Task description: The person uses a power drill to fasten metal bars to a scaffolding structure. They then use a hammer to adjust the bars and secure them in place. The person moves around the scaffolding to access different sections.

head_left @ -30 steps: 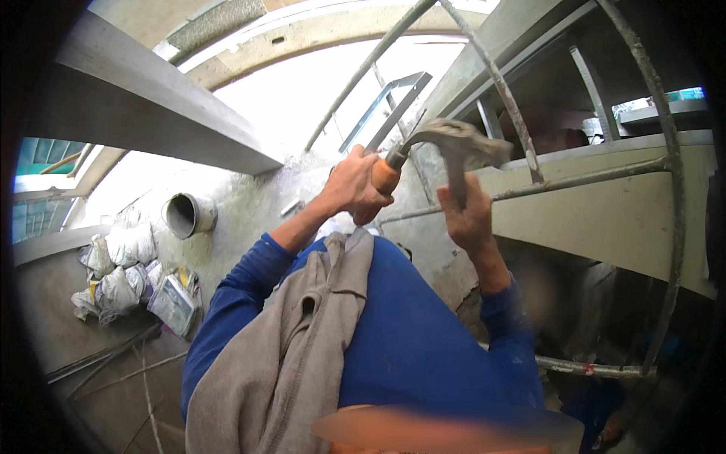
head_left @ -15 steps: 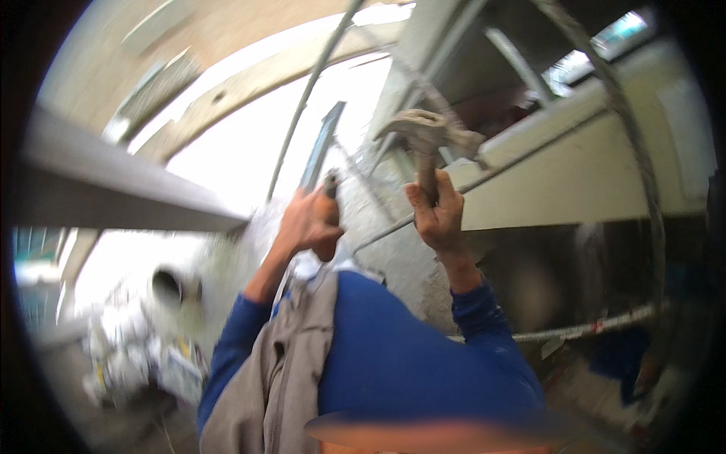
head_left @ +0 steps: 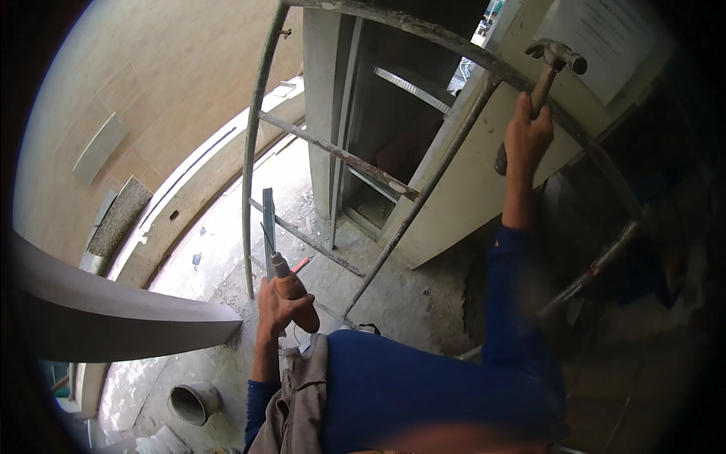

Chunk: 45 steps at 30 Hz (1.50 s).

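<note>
My right hand (head_left: 527,140) is raised at the upper right, its fingers wrapped round the wooden handle of a claw hammer (head_left: 556,57). The hammer's metal head points up and away from me. Lower and to the left, my left hand (head_left: 281,312) is closed round an orange tool handle (head_left: 291,286) with a grey collar. A flat grey metal strip (head_left: 268,219) stands up from the same hand. Its lower end is hidden by my fingers, and I cannot make out the exact kind of the orange-handled tool. A small red thing (head_left: 301,265) shows beside the collar.
A metal scaffold frame (head_left: 340,155) with rungs stands before me, near a doorway and a pale wall (head_left: 461,181). A grey beam (head_left: 136,310) juts in from the left. Below it, a pipe end (head_left: 193,402) rests on the dusty floor. Loose boards (head_left: 121,216) lie farther off.
My right hand has lifted the hammer up and to the right, away from my left hand. The view has shifted, and the left hand still grips the orange-handled tool and metal strip.
</note>
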Tool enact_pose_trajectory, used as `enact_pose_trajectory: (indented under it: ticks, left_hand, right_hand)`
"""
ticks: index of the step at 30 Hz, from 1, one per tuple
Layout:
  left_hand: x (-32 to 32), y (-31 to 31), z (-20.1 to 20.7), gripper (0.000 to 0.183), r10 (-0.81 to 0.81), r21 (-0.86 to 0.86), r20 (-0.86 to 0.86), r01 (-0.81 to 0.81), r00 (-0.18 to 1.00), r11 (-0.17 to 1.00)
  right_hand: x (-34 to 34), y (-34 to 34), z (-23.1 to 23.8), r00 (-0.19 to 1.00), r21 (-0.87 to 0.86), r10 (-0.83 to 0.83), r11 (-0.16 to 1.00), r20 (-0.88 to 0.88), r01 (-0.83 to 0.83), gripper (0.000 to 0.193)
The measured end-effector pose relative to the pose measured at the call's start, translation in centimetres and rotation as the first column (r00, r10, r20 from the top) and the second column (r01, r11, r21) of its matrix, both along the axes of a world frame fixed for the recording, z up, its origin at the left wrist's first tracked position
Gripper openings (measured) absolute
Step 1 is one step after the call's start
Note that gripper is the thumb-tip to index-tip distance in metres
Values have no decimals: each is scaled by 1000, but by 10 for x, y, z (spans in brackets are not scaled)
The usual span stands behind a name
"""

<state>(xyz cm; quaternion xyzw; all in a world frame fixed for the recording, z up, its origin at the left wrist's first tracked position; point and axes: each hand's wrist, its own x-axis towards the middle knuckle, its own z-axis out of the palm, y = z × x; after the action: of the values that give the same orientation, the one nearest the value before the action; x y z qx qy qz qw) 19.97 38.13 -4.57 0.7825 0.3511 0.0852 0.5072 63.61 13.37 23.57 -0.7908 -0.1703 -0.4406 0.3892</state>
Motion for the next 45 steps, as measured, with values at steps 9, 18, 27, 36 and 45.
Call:
enact_pose_trajectory:
  ticks: [9, 18, 27, 36, 45]
  left_hand:
    - [6, -4, -4, 39, -22, 125, 157, 2, 987, 992]
    - [4, -4, 30, 39, 2, -133, 236, 31, 972, 991]
    - [11, 1, 50, 38, -23, -27, 233, 30, 972, 999]
    - [9, 0, 59, 40, -97, -94, 165, 113, 982, 989]
    - [4, 20, 70, 57, 11, -335, 348, 113, 937, 935]
  right_hand:
    - [54, 9, -53, 934, -9, -121, 992, -337, 125, 45]
    - [48, 8, -90, 971, 78, 23, 997, -236, -5, 56]
    - [105, -5, -92, 907, 266, 269, 946, -323, -185, 59]
    - [159, -10, -90, 885, 435, 313, 889, -346, -145, 53]
    - [-47, 8, -118, 321, 317, 841, 477, -435, -820, 20]
